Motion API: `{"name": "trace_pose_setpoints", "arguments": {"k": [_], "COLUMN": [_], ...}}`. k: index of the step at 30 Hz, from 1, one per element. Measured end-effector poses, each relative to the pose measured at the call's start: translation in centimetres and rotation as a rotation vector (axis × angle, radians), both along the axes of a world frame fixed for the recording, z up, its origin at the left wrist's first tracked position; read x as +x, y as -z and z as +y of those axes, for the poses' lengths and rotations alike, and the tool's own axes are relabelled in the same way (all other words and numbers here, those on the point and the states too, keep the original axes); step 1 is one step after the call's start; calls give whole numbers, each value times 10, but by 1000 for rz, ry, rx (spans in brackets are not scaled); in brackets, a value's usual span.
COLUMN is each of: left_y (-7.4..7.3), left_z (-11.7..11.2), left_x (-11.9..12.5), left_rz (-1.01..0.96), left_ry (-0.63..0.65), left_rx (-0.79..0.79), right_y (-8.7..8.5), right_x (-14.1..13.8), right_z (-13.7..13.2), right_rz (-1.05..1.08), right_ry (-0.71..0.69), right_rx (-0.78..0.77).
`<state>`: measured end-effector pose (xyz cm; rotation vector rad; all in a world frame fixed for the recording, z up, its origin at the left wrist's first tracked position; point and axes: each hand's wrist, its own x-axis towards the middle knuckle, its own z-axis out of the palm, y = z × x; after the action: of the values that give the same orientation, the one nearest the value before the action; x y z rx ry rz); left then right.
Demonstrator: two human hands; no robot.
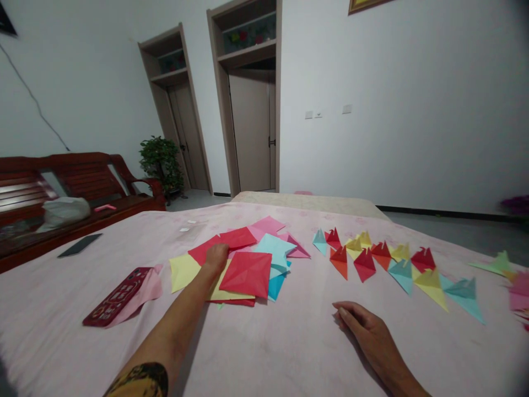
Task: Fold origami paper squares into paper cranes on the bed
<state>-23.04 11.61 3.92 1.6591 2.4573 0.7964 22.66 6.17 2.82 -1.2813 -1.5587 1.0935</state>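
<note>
My left hand point(217, 256) reaches into a loose pile of coloured paper, closed at the edge of a red paper sheet point(239, 238); its fingertips are hidden. Nearer to me in the pile, a creased red square point(248, 274) overlaps a yellow sheet point(235, 295). Light blue paper point(275, 247) and pink paper point(268, 224) lie to the right and behind. My right hand point(363, 325) rests on the cloth, loosely curved and holding nothing, thumb and index finger slightly apart. Beyond it stand several folded paper cranes point(365, 264) in red, yellow, orange and blue.
A pink cloth point(281, 347) covers the table. At left lie a red patterned phone point(118, 295) on pink material and a dark flat device point(80, 245). More folded paper point(518, 292) sits at the right edge. Behind are a wooden bench point(86, 176) and a plant point(160, 160).
</note>
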Motion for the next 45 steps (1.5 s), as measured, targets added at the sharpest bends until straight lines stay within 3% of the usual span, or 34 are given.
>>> {"name": "trace_pose_setpoints", "arguments": {"k": [6, 11, 17, 20, 28, 33, 37, 41, 43, 45], "left_y": [-17, -40, -56, -55, -45, -34, -23, -22, -28, -36], "left_z": [4, -2, -39, -54, -73, -78, -77, -69, -66, -64], "left_x": [0, 17, 69, 98, 159, 185, 200, 205, 206, 208], "left_rz": [-394, -784, -1120, -1507, -1806, -1837, -1706, -1368, -1104, -833], "left_ry": [-65, 118, 492, 705, 673, 719, 767, 674, 656, 732], "left_rx": [308, 458, 374, 263, 55, 0, -80, -60, 21, 186], "right_y": [5, 4, -4, -6, -15, -15, -12, -15, -21, -31], "right_x": [0, 1, -2, -2, 0, -7, -11, -3, 5, 14], "right_z": [1, 0, -5, -8, -16, -18, -18, -14, -11, -8], "right_rz": [29, 62, 116, 165, 299, 361, 434, 376, 254, 121], "right_ry": [-15, -19, -10, -23, -188, -256, -196, 76, 207, 228], "right_rx": [-16, -10, -18, -10, 46, 70, 61, 109, 270, 491]}}
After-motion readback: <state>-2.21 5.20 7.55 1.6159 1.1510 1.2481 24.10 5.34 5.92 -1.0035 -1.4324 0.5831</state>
